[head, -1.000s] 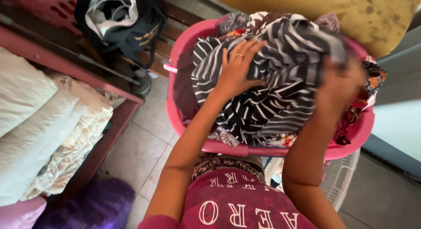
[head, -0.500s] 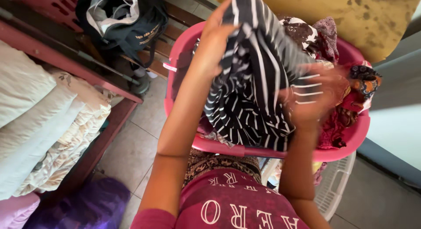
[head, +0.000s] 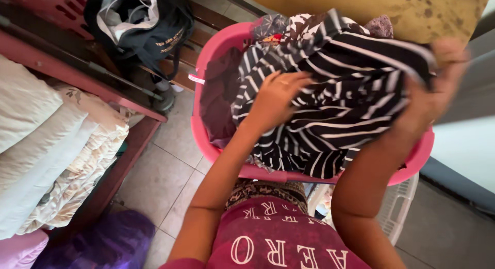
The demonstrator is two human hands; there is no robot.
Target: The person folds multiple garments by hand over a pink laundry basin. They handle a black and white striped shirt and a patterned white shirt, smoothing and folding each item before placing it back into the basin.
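A black and white striped garment (head: 340, 94) is spread over a pink laundry basket (head: 206, 57) full of mixed clothes. My left hand (head: 273, 96) grips the garment near its left middle, a ring on one finger. My right hand (head: 438, 78), blurred, holds the garment's right edge above the basket's rim. Both arms reach forward from my maroon shirt at the bottom.
Folded white and patterned bedding (head: 56, 150) lies on a red-framed bed at the left. A dark bag with clothes (head: 139, 27) sits on a wooden bench behind. A white plastic basket (head: 402, 207) stands under the pink one. A purple cloth (head: 98, 243) lies on the tiled floor.
The striped garment was lifted up from the basket half a second ago; now both hands have lowered it and stretched it out sideways over the basket.
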